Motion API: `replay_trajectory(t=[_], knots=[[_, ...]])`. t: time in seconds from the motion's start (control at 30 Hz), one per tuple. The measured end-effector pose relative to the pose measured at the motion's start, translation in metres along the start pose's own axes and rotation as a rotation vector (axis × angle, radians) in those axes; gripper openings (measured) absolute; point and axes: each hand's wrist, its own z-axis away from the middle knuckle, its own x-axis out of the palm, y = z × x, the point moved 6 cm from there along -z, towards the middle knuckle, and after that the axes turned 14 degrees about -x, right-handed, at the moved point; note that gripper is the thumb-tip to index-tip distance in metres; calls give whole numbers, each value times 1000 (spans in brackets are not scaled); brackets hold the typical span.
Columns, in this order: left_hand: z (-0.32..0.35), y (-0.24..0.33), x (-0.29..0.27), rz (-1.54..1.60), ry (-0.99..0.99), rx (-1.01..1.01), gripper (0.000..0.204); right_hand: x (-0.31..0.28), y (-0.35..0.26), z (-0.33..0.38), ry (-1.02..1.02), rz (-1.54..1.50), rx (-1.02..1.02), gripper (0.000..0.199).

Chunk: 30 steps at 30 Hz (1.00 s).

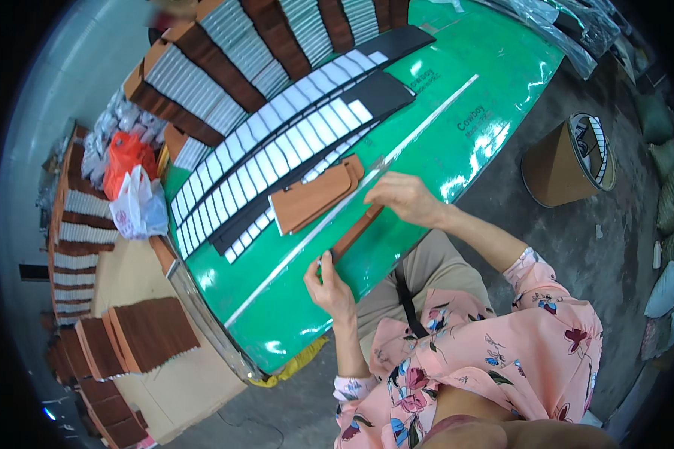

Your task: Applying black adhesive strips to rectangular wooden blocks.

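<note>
A narrow brown strip slants over the green table sheet between my two hands. My left hand pinches its lower-left end, with thumb and fingers drawn together. At its upper-right end my right hand is closed, fingers bent around the tip, which they partly hide. Just beyond the strip lies a small pile of flat brown pieces with rounded ends at the right. A long pale line on the sheet passes between that pile and the strip.
Behind the pile lie black sheets with rows of white pieces. Tall brown-and-white stacks line the far edge. At left are plastic bags and brown stacks on cardboard. A brown bin stands right.
</note>
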Motion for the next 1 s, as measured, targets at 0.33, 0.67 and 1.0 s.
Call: replay_trajectory(t=[0.33,0.67,1.0], knots=[[19,-4,19,-121,-42,-168,51,-94,239,-24,-52,409,418,12],[21,1,22,-153,-18,-117,63,-84,366,-83,-400,428,193,28],[24,-2,22,-135,-22,-137,74,-70,379,-80,-480,445,-88,18]])
